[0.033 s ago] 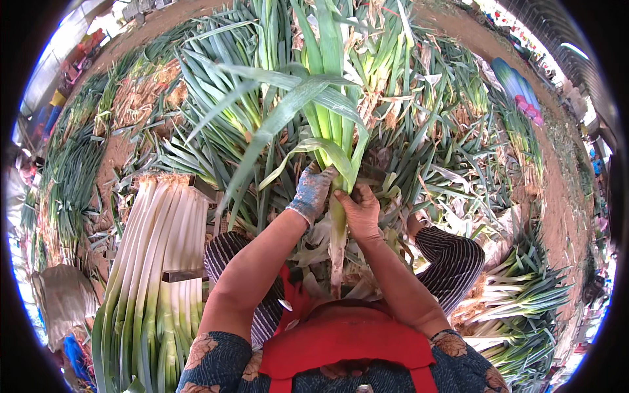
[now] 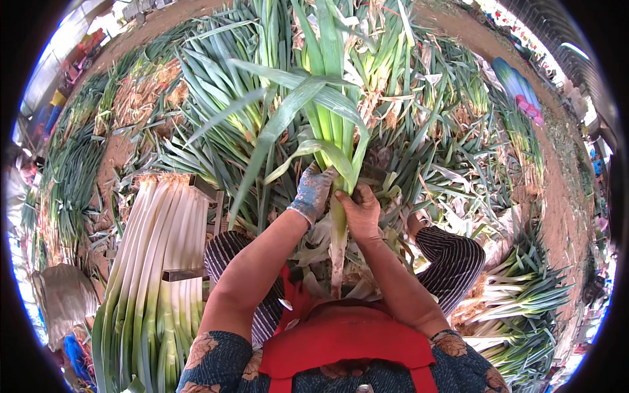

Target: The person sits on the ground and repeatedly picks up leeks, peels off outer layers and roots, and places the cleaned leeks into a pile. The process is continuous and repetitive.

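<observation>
A single leek (image 2: 338,229) stands upright before me, its leaves fanned away from me and its pale root end toward my lap. My left hand (image 2: 314,188), in a worn blue-and-grey glove, is closed round the stalk where the leaves begin. Bare, my right hand (image 2: 361,211) pinches the stalk just below, thumb against its side. Some leaf layers bend over my gloved hand. What the fingers do behind the stalk is hidden.
At my left, cleaned leeks (image 2: 157,236) lie side by side in a metal-edged rack (image 2: 185,275). Untrimmed leeks (image 2: 219,98) are heaped ahead, with peeled leaves (image 2: 452,203) scattered around. Another bunch (image 2: 524,295) lies at my right. A bundle in blue and pink (image 2: 517,88) sits far right.
The drooping leaf tips of the held leek have shifted slightly to the right. Both hands keep the same place and grip.
</observation>
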A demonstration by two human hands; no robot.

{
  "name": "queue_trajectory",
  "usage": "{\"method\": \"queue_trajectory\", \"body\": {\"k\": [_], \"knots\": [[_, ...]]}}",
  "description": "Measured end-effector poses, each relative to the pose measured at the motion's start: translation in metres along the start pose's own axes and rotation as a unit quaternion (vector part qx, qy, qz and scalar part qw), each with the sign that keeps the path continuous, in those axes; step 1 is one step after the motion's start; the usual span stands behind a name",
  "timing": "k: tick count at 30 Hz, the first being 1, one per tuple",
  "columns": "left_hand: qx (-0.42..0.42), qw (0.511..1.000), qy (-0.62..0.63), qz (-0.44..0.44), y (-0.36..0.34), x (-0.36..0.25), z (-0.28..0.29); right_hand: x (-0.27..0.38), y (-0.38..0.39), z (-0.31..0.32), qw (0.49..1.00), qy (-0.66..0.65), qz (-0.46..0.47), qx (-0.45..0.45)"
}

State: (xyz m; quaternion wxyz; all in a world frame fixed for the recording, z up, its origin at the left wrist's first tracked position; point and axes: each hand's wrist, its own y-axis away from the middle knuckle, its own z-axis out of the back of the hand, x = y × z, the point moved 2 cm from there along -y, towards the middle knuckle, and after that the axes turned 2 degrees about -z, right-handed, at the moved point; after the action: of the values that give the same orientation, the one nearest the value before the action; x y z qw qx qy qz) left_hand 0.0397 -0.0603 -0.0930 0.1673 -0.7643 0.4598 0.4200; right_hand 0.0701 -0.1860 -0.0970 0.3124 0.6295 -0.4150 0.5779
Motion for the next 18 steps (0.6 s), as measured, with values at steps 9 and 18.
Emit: {"method": "queue_trajectory", "body": {"k": [9, 18], "knots": [[0.003, 0.991, 0.083, 0.109, 0.007, 0.017, -0.012, -0.01, 0.005, 0.021, 0.989, -0.105, -0.102, 0.014], [0.0, 0.972, 0.131, 0.193, -0.006, 0.038, 0.02, 0.002, 0.064, 0.034, 0.972, -0.189, -0.135, 0.032]]}}
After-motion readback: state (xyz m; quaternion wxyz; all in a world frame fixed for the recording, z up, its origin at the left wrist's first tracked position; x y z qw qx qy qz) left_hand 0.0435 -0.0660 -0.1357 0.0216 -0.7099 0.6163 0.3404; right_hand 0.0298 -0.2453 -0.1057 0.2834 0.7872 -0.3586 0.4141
